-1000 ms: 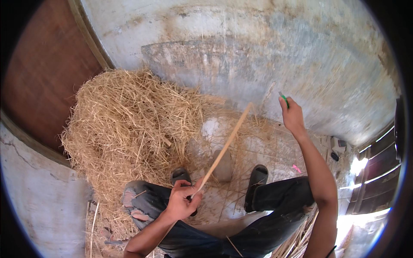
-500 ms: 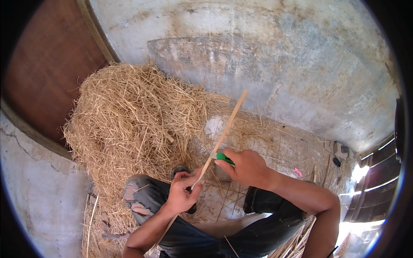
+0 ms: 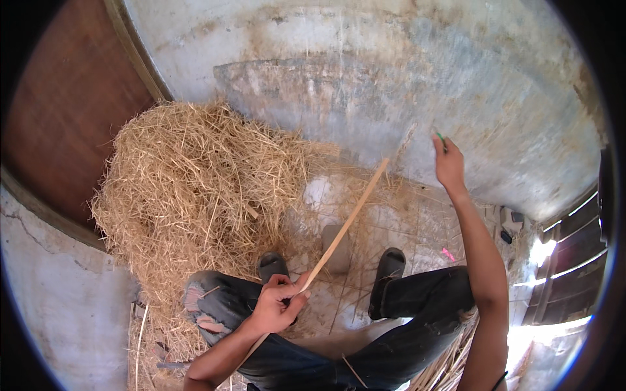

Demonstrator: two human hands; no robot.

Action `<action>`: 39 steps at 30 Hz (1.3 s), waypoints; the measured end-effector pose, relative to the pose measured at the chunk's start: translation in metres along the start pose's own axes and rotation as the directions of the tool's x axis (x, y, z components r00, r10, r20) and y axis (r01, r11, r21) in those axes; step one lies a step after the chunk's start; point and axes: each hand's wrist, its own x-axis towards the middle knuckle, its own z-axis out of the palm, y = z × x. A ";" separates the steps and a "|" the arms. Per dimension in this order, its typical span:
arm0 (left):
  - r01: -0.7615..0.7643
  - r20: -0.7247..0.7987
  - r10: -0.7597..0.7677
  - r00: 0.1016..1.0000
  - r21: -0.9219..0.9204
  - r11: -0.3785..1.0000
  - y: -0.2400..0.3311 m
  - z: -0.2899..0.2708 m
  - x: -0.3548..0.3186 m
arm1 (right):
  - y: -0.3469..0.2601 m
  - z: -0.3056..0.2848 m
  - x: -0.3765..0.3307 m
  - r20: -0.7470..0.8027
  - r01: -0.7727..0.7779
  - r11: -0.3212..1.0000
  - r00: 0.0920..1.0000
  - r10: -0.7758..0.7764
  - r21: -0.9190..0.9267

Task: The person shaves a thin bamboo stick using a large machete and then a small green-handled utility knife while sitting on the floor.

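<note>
In the head view, the left hand was closed around the lower part of a long pale strip, pinching it between thumb and fingers. The strip slanted up and away over the floor, its free tip pointing toward the floor's far edge, and its near end ran back beneath the left forearm. The right hand, on an outstretched arm, was curled shut around a small green tool, well apart from the strip; the tool looked blurred and mostly hidden, so its shape was hard to make out. A big heap of straw filled the floor's far left corner, against the stained wall. A pink scrap lay toward the floor's right edge, and a bundle of thin sticks lay beside the person's right leg.
</note>
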 end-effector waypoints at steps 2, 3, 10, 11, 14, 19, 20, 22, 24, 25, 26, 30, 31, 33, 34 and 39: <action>0.038 -0.042 -0.039 0.998 -0.019 0.999 0.000 -0.001 -0.002 | -0.012 -0.005 -0.015 0.092 -0.052 0.998 0.995 0.048 0.036; 0.061 -0.048 -0.062 0.997 -0.025 0.998 -0.001 -0.002 0.000 | -0.016 -0.008 -0.030 0.139 -0.089 0.995 0.987 0.082 0.045; 0.043 -0.081 -0.042 0.996 0.011 0.999 0.004 -0.001 0.010 | -0.111 -0.010 -0.092 0.447 0.149 0.956 0.859 -0.252 0.252; 0.075 -0.101 -0.074 0.992 0.004 0.997 0.006 -0.001 0.011 | -0.120 -0.008 -0.106 0.482 0.204 0.937 0.815 -0.323 0.282; 0.112 -0.131 -0.112 0.985 -0.012 0.994 0.007 -0.001 0.014 | -0.141 -0.002 -0.148 0.628 0.230 0.920 0.676 -0.385 0.317; 0.125 -0.096 -0.128 0.987 -0.041 0.991 -0.001 0.000 0.010 | -0.148 0.001 -0.166 0.623 0.429 0.847 0.581 -0.525 0.313; 0.160 -0.111 -0.169 0.979 -0.084 0.983 0.000 0.000 0.010 | -0.146 0.005 -0.165 0.628 0.442 0.849 0.582 -0.517 0.290; 0.228 -0.136 -0.252 0.958 -0.170 0.959 0.000 0.003 0.010 | -0.141 0.015 -0.158 0.638 0.467 0.850 0.583 -0.503 0.243; 0.248 -0.083 -0.266 0.960 -0.178 0.952 -0.001 -0.001 0.002 | -0.124 0.033 -0.134 0.625 0.326 0.944 0.725 -0.289 0.059; 0.247 -0.042 -0.260 0.965 -0.193 0.950 -0.002 -0.001 0.001 | -0.078 0.047 -0.107 0.327 0.394 0.917 0.877 -0.352 -0.069; 0.182 -0.023 -0.191 0.981 -0.213 0.960 -0.003 -0.002 -0.005 | -0.080 0.019 -0.062 0.364 0.080 0.992 0.925 -0.111 0.099; 0.182 0.020 -0.188 0.982 -0.375 0.909 0.002 0.002 -0.007 | -0.011 -0.025 -0.008 0.058 0.051 0.999 0.997 -0.051 -0.003; 0.257 0.028 -0.272 0.962 -0.429 0.866 0.003 0.001 -0.004 | -0.023 -0.026 -0.023 0.126 0.023 0.999 0.992 -0.027 0.030; 0.250 0.084 -0.243 0.966 -0.539 0.805 0.006 0.000 0.005 | -0.055 -0.029 -0.052 0.250 0.027 0.995 0.967 -0.050 0.092; 0.270 0.117 -0.250 0.961 -0.582 0.767 0.006 -0.001 0.009 | -0.072 -0.027 -0.062 0.292 0.068 0.988 0.950 -0.107 0.141; 0.266 0.133 -0.236 0.963 -0.619 0.739 0.011 -0.005 0.015 | -0.145 -0.017 -0.133 0.632 0.256 0.934 0.688 -0.356 0.248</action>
